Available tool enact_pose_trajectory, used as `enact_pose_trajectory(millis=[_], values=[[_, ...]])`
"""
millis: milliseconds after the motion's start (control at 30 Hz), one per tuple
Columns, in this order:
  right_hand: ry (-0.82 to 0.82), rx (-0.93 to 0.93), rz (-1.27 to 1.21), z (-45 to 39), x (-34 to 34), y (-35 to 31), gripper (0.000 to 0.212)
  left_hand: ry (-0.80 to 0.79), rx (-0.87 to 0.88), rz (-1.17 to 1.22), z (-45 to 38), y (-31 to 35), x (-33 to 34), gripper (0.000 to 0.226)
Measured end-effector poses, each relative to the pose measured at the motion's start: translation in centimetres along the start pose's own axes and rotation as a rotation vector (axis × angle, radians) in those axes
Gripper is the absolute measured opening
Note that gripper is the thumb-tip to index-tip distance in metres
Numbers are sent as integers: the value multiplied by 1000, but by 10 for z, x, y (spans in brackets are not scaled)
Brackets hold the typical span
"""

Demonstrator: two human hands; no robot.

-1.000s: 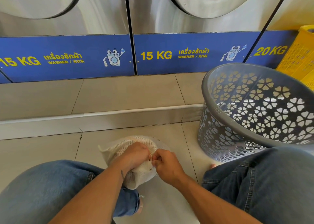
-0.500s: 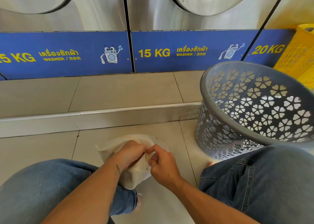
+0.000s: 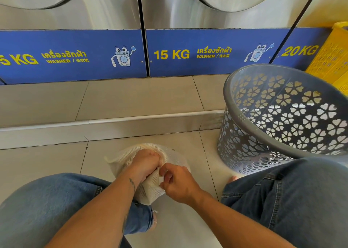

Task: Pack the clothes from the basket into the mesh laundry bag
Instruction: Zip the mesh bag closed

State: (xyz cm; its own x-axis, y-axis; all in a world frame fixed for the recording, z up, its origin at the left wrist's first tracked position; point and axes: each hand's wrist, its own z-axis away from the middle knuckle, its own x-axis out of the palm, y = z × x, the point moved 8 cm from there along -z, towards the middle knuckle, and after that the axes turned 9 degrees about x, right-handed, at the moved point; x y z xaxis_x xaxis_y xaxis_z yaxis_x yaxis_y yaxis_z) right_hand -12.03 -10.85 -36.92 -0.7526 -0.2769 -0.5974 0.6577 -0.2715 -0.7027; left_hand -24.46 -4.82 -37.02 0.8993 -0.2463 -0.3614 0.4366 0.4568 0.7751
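Note:
A stuffed white mesh laundry bag (image 3: 120, 162) lies on the floor tiles between my knees. My left hand (image 3: 145, 165) grips the top of the bag, fingers curled into the mesh. Right beside it, my right hand (image 3: 177, 181) pinches the bag's edge with thumb and fingers. The grey plastic basket (image 3: 237, 119) with flower-shaped holes stands to the right, tilted toward me. No clothes show in the part of its inside that I see; my right knee hides its near side.
Steel washing machines with blue 15 KG panels (image 3: 188, 53) line the back, above a raised tiled step (image 3: 131, 119). A yellow crate (image 3: 333, 59) stands at the far right behind the basket. My jeans-clad knees (image 3: 47, 206) flank the bag.
My left hand has shifted slightly further over the bag. My right-hand fingers have moved along the bag's edge. The view has tilted down a little.

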Motion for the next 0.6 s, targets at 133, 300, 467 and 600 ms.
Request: enact_pose_trajectory(millis=[133,300,467,600], values=[[-27,-18,78,-1,1,-2,25,55,16,7,-1,0,-3,20],[-171,6,175,2,8,-3,35,84,44,3,1,2,-7,19],[-199,55,118,-2,7,-7,44,105,67,10,1,9,-10,19],[-122,66,-19,-2,5,-2,47,169,76,75,-2,14,-15,18]])
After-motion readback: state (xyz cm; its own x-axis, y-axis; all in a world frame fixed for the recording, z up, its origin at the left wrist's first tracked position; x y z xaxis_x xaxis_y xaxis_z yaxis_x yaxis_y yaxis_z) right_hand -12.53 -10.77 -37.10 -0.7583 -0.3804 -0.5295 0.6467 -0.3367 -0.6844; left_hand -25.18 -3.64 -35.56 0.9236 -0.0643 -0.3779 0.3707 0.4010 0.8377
